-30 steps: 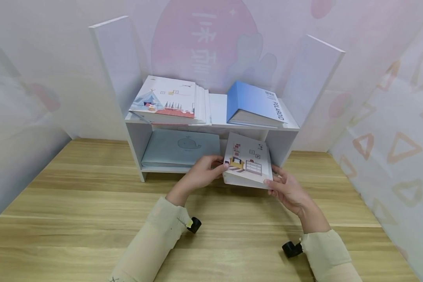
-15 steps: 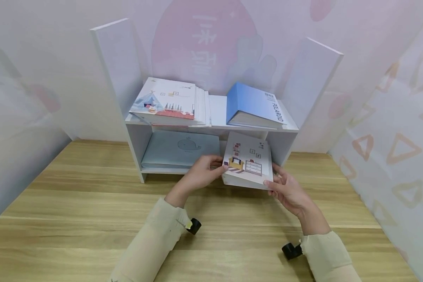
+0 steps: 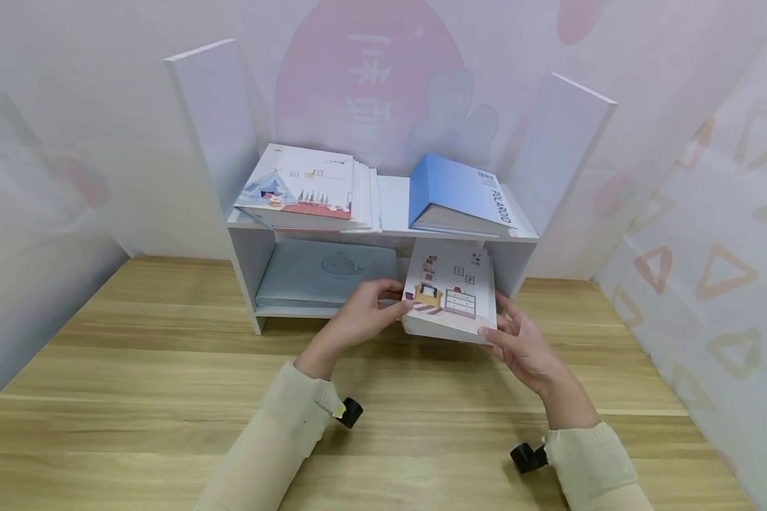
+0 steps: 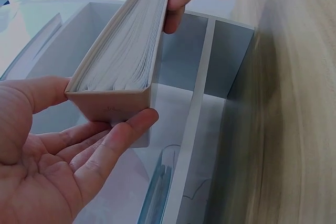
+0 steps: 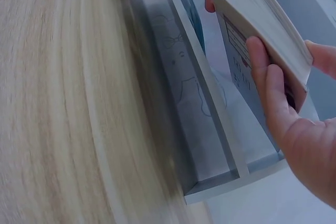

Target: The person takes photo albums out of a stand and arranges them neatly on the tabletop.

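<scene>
Both hands hold a thick white photo album [image 3: 450,294] with a bedroom drawing on its cover. It lies face up, its far part inside the right side of the shelf's lower level, its near edge out in front. My left hand [image 3: 367,312] grips the near left corner, thumb on top and fingers beneath. My right hand [image 3: 527,348] pinches the near right corner. In the left wrist view, the album's page edges [image 4: 123,45] show between its covers. Left of the album lies a pale blue whale-print album [image 3: 329,273].
The white desktop shelf [image 3: 383,234] has tall side panels. On its upper board lie a stack of white albums [image 3: 300,184] at left and a blue POLAROID album [image 3: 463,191] at right. The wooden table [image 3: 134,383] extends in front.
The white album has slid slightly deeper into the lower level, with both hands keeping their grip on it. The head view has shifted a little.
</scene>
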Demonstrator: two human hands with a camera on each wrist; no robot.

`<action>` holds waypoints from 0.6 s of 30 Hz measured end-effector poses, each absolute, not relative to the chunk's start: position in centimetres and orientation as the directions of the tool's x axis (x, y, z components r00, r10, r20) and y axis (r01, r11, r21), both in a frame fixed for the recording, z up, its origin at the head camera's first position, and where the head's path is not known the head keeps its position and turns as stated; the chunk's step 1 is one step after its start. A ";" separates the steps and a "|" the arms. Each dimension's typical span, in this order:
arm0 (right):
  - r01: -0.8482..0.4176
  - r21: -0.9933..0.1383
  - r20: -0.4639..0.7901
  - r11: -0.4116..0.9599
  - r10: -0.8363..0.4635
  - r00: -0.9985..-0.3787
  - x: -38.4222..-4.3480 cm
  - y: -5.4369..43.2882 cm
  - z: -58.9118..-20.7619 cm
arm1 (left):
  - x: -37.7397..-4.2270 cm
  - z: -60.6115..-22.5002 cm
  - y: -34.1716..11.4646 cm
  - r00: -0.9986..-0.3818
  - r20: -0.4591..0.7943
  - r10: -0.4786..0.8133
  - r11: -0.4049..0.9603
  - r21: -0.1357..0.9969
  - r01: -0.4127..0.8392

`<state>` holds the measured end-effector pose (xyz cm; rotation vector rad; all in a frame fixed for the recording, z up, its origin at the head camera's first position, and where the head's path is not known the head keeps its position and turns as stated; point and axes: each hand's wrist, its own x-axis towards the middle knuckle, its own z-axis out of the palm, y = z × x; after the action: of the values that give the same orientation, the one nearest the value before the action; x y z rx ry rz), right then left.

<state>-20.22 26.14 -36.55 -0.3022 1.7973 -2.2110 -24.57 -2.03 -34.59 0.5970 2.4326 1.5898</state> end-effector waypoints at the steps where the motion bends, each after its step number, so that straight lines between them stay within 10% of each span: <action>1: 0.080 -0.976 -0.005 -0.203 -0.343 -0.939 -20.2 26.1 -36.5 | -24.6 -34.5 -2.0 -0.906 0.068 0.417 0.351 0.908 0.229; 18: 0.062 -0.978 0.007 -0.201 -0.328 -0.945 -19.5 25.6 -35.5 | -24.1 -33.9 -2.4 -0.911 0.081 0.404 0.348 0.908 0.235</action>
<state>-19.52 25.59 -35.50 -0.3125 1.8025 -2.2331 -24.08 -2.40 -33.91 0.5857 2.4460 1.6060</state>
